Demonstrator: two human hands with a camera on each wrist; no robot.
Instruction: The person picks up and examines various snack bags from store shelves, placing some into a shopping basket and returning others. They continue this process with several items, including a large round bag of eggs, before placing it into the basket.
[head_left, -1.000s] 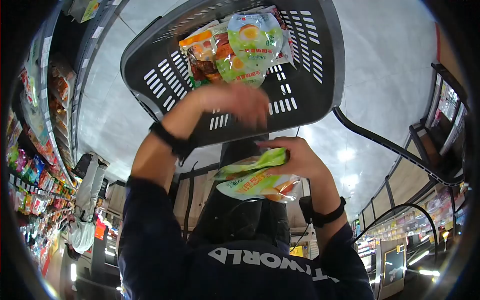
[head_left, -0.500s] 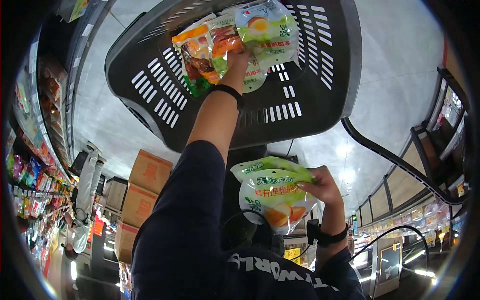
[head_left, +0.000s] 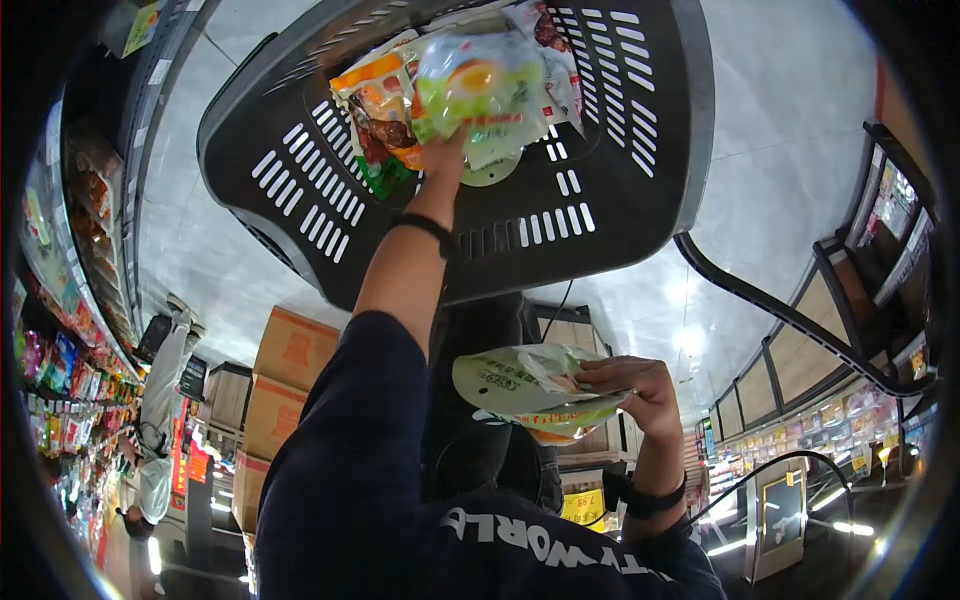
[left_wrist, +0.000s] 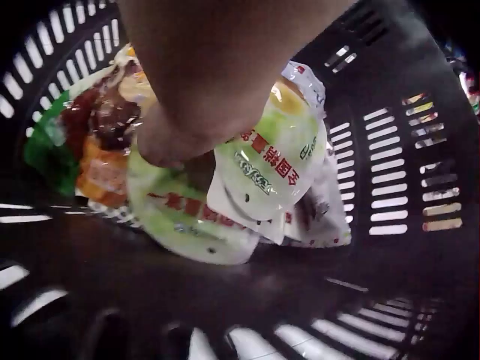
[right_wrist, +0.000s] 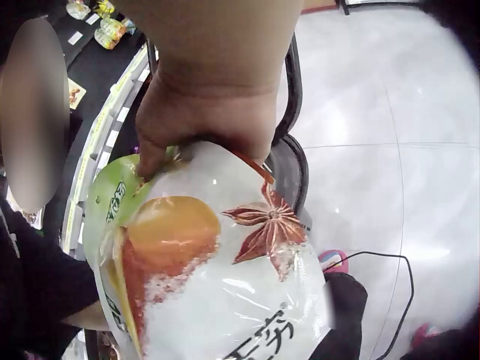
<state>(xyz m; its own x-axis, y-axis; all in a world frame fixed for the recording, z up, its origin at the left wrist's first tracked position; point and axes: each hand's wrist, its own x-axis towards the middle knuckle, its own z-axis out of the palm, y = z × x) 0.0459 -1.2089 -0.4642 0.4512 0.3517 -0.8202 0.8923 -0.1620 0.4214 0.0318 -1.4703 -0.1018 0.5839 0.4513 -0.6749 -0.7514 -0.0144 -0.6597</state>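
My left hand reaches into the black basket and pinches the edge of a snack packet with an egg picture, blurred in the head view. In the left wrist view its fingers are partly hidden behind the forearm, above green-and-white packets. An orange-and-brown packet lies beside them. My right hand, close to the body, grips green-and-white egg packets by their edge. One packet shows an egg and star anise in the right wrist view.
Black basket handle juts out to the right. Brown cartons are stacked at left, and shelves of packaged goods line that side. Grey tiled floor surrounds the basket. A black cable loops at lower right.
My left hand moved from near the basket's edge onto the packets inside, then shifted an egg packet leftward. The packets in my right hand rose, swung out, and now tilt flatter.
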